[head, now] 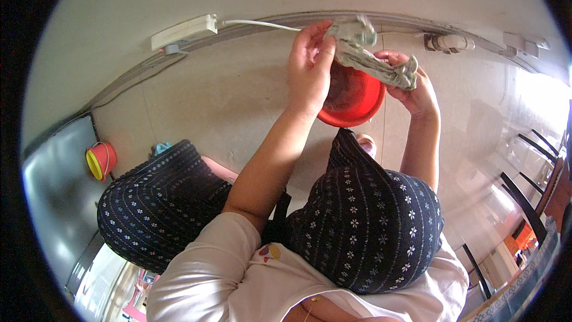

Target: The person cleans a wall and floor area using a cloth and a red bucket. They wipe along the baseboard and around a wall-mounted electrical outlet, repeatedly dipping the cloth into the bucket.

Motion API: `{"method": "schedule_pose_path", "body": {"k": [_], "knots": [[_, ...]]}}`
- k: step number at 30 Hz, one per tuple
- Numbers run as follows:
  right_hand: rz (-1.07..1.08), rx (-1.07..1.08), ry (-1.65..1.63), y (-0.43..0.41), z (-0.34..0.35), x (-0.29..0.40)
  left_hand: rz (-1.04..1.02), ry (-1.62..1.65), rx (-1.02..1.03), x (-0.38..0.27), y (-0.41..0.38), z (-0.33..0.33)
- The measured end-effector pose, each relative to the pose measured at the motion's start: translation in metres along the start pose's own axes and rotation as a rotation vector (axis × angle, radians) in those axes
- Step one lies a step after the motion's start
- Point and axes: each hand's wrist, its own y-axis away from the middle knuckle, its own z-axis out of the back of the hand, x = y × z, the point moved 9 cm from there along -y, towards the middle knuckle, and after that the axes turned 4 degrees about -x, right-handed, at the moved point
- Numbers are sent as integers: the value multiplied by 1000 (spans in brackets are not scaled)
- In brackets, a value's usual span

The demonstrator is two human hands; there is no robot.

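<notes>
A wet-looking grey-green cloth (371, 61) is bunched and stretched between my two hands. My left hand (313, 65) grips its upper left part, with a loose end flopping upward in a blur. My right hand (414, 88) has hold of the other end, its fingers partly hidden behind the folds. Below the cloth, a round red basin (357, 107) stands on the floor, holding what looks like murky water. My left wrist and hand cover the basin's left side.
A white power strip (185, 32) with a plugged-in adapter and cable runs along the wall base. To the right sits a pipe fitting (451, 44). A small red-and-yellow bucket (102, 161) is at the left. Black furniture legs (523, 205) rise at the right.
</notes>
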Motion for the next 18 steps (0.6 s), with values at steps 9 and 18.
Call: {"method": "schedule_pose_path", "body": {"k": [9,18], "knots": [[191,59,275,7,-25,27,53,83,155,-22,7,-36],[628,-590,100,45,30,61,-445,-648,67,-55,15,-53]]}}
